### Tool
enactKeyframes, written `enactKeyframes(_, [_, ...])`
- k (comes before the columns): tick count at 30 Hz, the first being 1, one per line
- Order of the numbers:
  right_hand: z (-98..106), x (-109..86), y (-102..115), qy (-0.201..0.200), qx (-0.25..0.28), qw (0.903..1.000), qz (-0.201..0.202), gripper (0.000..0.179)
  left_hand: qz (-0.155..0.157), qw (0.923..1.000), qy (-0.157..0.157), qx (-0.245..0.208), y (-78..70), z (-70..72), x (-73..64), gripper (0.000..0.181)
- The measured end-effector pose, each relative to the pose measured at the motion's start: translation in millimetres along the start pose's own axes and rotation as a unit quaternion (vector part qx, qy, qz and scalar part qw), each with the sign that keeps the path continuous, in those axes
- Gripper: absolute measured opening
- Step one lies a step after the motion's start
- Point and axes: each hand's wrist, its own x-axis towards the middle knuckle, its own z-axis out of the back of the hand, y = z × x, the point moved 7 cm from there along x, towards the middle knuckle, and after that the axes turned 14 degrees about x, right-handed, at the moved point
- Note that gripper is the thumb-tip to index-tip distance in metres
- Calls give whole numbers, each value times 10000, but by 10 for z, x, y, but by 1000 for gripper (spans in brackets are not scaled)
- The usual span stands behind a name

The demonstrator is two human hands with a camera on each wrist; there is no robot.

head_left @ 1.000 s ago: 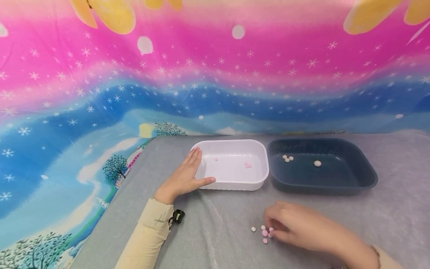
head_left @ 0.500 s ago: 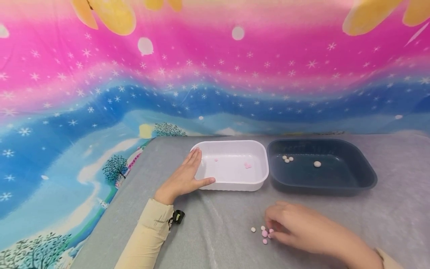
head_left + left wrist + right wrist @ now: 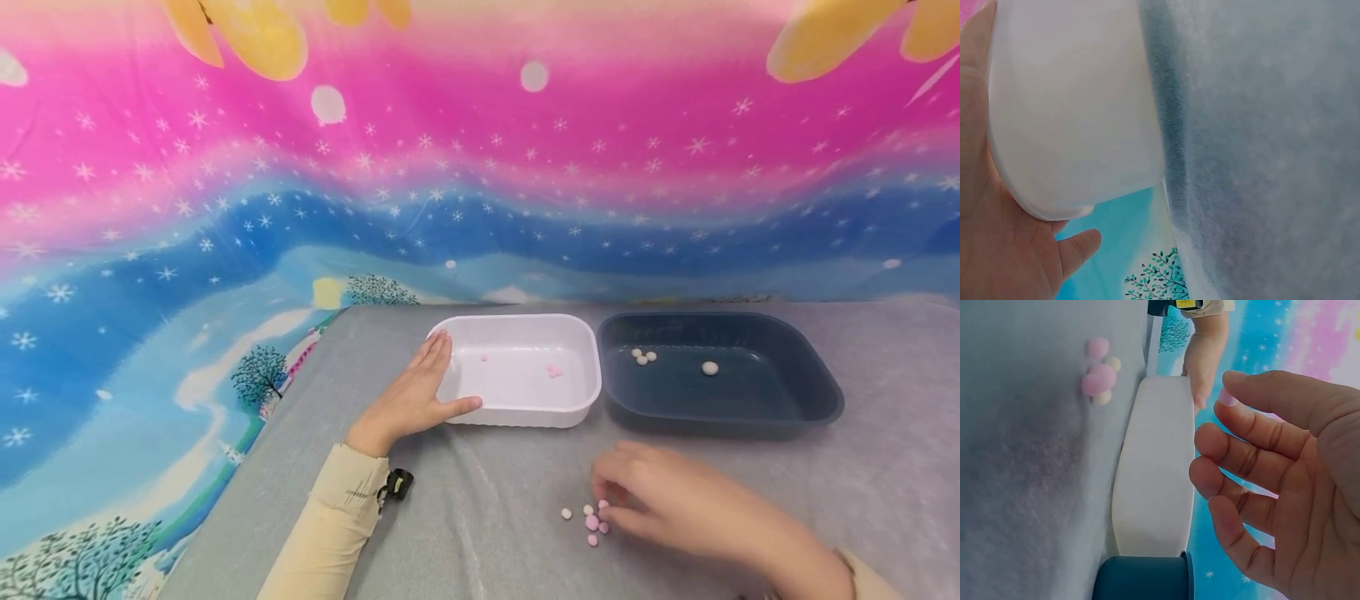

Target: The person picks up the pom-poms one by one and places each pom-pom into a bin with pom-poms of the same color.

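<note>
right hand (image 3: 667,503) is pinching a pink ball (image 3: 1227,398) front-right of the white tub (image 3: 517,416), left hand (image 3: 412,395) resting stretched out on its left end

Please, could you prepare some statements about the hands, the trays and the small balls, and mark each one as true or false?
1. The left hand touches the white tray. True.
2. The right hand is holding nothing. False: it pinches a small pink ball between thumb and index finger.
3. Four cream balls lie in the dark tray. True.
4. The balls in the white tray are cream. False: they are pink balls.
5. In the head view, the dark tray stands to the right of the white one. True.
6. Every ball on the cloth is pink. False: loose cream balls lie on the cloth too.
</note>
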Motion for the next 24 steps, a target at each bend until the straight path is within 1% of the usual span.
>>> enactKeyframes(3, [25, 31, 9, -25, -65, 10000, 33, 26, -25, 10000, -16, 23, -2, -1, 13, 110])
enactKeyframes(9, [60, 119, -40, 188, 141, 9991, -347, 24, -14, 10000, -3, -31, 14, 8, -12, 111])
enactKeyframes(11, [81, 137, -52, 163, 144, 9989, -410, 24, -17, 10000, 9, -32, 6, 9, -12, 111])
enactKeyframes(14, [119, 150, -57, 69, 78, 9990, -429, 24, -47, 10000, 16, -24, -13, 6, -5, 110])
enactKeyframes(21, [170, 198, -54, 1, -50, 9989, -463, 23, 16, 10000, -3, -19, 2, 7, -11, 111])
enactKeyframes(24, [202, 219, -56, -47, -112, 9990, -431, 22, -23, 10000, -5, -39, -6, 7, -7, 111])
